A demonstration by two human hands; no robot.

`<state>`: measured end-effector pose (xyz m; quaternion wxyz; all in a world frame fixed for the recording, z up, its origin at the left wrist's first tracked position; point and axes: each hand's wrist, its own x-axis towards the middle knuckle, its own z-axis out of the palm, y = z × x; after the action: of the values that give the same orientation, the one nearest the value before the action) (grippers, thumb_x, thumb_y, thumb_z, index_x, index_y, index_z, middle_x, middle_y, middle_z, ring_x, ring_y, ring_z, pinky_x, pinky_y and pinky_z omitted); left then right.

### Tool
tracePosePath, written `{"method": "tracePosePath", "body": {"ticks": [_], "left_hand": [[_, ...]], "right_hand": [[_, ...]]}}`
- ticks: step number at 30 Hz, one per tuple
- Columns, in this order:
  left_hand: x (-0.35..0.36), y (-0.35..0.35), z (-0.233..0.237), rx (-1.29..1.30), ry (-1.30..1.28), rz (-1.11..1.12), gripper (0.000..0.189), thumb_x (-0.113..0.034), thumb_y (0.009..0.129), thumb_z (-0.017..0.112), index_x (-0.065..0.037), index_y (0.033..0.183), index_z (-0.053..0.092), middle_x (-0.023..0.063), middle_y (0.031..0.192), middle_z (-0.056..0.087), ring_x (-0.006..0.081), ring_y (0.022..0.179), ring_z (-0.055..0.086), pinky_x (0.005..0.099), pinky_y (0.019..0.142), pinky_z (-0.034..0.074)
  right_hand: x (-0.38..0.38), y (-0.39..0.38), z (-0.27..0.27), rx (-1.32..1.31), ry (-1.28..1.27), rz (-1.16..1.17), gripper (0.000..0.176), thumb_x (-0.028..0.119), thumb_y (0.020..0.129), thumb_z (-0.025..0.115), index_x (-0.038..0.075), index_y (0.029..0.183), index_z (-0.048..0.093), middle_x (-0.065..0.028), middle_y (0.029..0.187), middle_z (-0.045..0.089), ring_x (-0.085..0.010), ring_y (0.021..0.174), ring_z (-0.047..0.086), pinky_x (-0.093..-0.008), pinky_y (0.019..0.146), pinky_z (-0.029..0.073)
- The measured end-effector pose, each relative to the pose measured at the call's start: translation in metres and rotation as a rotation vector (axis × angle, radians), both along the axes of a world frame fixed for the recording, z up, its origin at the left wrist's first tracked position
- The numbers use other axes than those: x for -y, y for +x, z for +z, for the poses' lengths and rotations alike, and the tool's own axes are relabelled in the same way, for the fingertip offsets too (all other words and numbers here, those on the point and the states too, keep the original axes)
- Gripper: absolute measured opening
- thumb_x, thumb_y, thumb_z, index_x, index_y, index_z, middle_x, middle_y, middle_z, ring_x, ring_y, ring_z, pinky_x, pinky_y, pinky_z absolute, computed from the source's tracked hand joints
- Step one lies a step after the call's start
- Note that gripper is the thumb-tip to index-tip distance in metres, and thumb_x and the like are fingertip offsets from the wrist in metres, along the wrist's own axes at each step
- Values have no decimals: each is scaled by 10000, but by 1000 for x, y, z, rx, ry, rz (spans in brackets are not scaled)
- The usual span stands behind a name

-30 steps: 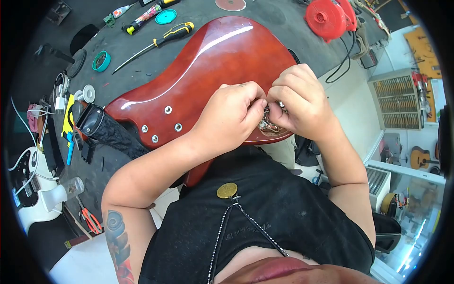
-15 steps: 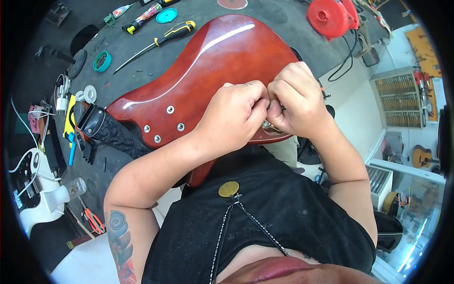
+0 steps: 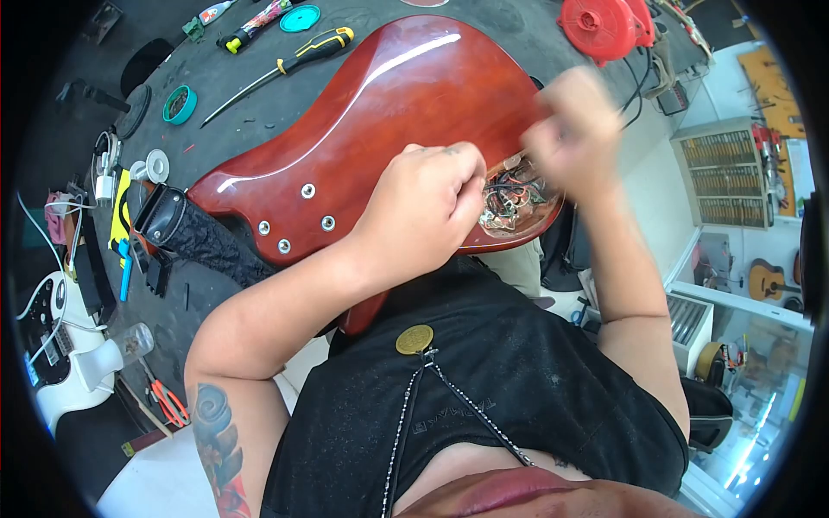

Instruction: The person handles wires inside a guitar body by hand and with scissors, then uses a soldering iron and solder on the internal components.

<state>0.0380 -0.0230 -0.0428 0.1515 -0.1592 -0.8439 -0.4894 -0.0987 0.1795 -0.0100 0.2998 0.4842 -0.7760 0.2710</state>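
Observation:
A glossy red-brown guitar body [image 3: 423,95] lies back side up across the bench and my lap. Its control cavity [image 3: 518,203] is uncovered, showing tangled wires and shiny lining. My left hand [image 3: 432,194] is closed in a pinch at the cavity's left edge; whatever its fingertips hold is hidden. My right hand [image 3: 574,129] hangs over the body's right edge, above the cavity, its fingers curled but smeared by motion, so its grip is unclear. Several metal ferrules [image 3: 308,191] sit in the guitar's left part.
On the dark bench [image 3: 250,142] are a yellow-black screwdriver [image 3: 319,47], a teal dish [image 3: 180,104], a teal lid [image 3: 300,18] and a red reel [image 3: 596,28]. A black strap [image 3: 207,235] lies left. Orange-handled pliers [image 3: 169,403] and a white guitar [image 3: 69,371] are at lower left.
My right hand has moved away from my left, up and to the right, uncovering the wired cavity. My left hand stays nearly in place. The guitar appears shifted slightly up and left.

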Motion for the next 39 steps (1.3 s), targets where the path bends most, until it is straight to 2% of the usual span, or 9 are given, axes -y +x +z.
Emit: {"method": "tracePosePath", "body": {"ticks": [2, 7, 9, 12, 15, 19, 21, 26, 39], "left_hand": [[0, 2, 3, 64, 75, -5, 49, -51, 996, 656, -10, 975, 673, 144, 783, 685, 257, 690, 650, 394, 708, 503], [-6, -5, 3, 29, 106, -7, 50, -53, 998, 655, -11, 980, 675, 125, 752, 670, 250, 671, 627, 377, 700, 488], [-3, -2, 8, 134, 88, 3, 60, -55, 1005, 650, -4, 983, 672, 126, 739, 663, 244, 656, 623, 375, 696, 490], [-4, -3, 6, 130, 113, 6, 69, -57, 1013, 642, -1, 984, 671, 117, 737, 664, 220, 661, 634, 368, 686, 492], [-4, -3, 7, 118, 119, 7, 67, -52, 1012, 646, 5, 986, 672, 110, 745, 674, 208, 676, 648, 364, 686, 500], [-6, -1, 6, 192, 137, 19, 45, -25, 992, 673, 19, 994, 679, 117, 769, 695, 222, 680, 658, 356, 710, 521], [-7, -1, 6, 181, 113, 15, 39, -16, 984, 680, 20, 997, 682, 121, 778, 703, 229, 689, 661, 356, 717, 525], [-7, -1, 3, 76, 77, 29, 38, -21, 976, 685, 15, 988, 685, 136, 805, 728, 252, 719, 672, 373, 727, 529], [-8, -3, 3, 27, 0, 24, 67, -44, 944, 673, -14, 911, 623, 152, 800, 694, 348, 752, 662, 443, 762, 503]], "right_hand": [[-47, -39, 17, 90, -85, -206, 144, -7, 753, 658, -1, 896, 637, -85, 785, 581, -196, 709, 589, -349, 682, 518], [-96, -50, 41, 369, -78, -334, 92, 96, 934, 646, 4, 927, 635, -53, 756, 564, -111, 685, 486, -311, 640, 442], [-111, -64, 28, 332, -71, -323, 153, 145, 973, 647, -3, 936, 642, -62, 738, 567, -150, 661, 470, -334, 629, 437], [-119, -74, 12, 388, 90, -736, 173, 157, 960, 715, -9, 1002, 693, -96, 847, 669, -265, 741, 587, -383, 732, 516], [-93, -49, 3, 133, -18, -443, 191, 103, 911, 734, 6, 1073, 712, -116, 965, 699, -276, 877, 671, -394, 814, 560], [-33, 25, 21, 322, 126, 148, 313, 22, 784, 770, 49, 1089, 709, -114, 1021, 710, -308, 959, 696, -414, 866, 564], [-15, 38, 16, 268, 145, 226, 336, -1, 727, 768, 55, 1052, 702, -100, 1002, 703, -309, 935, 684, -407, 847, 551], [4, 48, -1, 303, 54, 236, 246, 1, 713, 758, 55, 929, 655, -65, 832, 673, -284, 771, 654, -398, 749, 516], [10, 51, -16, 232, 34, 155, 219, -9, 655, 738, 57, 825, 617, -74, 758, 617, -289, 706, 622, -390, 692, 501]]}}
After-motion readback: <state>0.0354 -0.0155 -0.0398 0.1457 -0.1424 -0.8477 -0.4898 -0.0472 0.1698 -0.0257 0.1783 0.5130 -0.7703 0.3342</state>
